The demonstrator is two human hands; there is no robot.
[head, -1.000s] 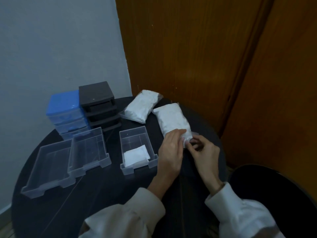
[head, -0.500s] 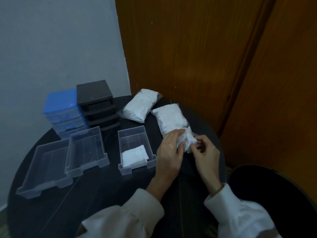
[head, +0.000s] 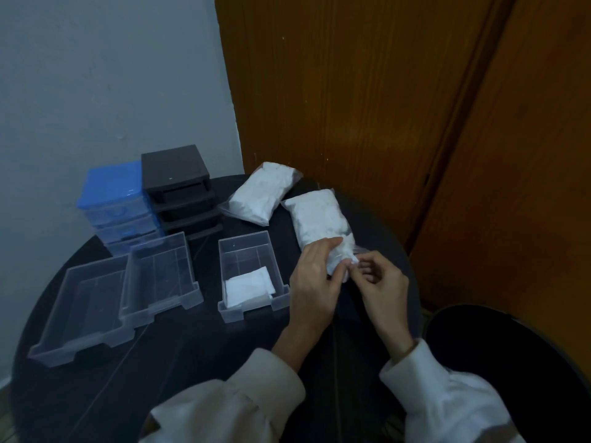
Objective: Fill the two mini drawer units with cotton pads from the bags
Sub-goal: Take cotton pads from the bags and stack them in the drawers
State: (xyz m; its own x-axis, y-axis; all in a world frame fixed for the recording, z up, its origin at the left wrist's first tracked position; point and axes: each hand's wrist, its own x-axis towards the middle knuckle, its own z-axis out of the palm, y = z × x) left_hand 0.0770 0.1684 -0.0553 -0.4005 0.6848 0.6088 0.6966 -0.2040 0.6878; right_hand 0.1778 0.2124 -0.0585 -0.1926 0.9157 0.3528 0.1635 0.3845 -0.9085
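Both hands, left hand (head: pixel 315 276) and right hand (head: pixel 382 282), pinch the near bag (head: pixel 319 219) (its open end) between them.

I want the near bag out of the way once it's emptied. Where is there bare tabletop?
Bare table lies between the clear drawers and the sleeves. It is crowded at the back, around the drawer units and far bag.

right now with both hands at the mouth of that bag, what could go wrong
The near bag lies close to the table's right edge; tugging pads out might drag it off. The right hand pinches pads at the opening, so several could spill. The left hand sits beside the loaded drawer and could nudge it.
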